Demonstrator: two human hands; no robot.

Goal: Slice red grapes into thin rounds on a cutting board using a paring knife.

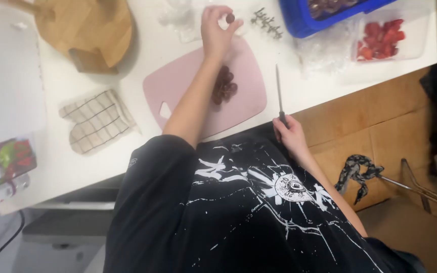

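a checked oven mitt, blue tub, cut strawberries.

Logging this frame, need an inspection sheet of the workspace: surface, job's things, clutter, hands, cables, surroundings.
Surface: white counter, pink cutting board on it.
Job's things: grape pinched above the board; grape pile on the board; knife lying on the counter.
Clutter: checked oven mitt, wooden board, bare grape stem, blue tub, strawberry tray.
Hands: left hand holds the grape; right hand grips the knife handle.
Cables: dark cord bottom left.
Surroundings: brown floor tiles.
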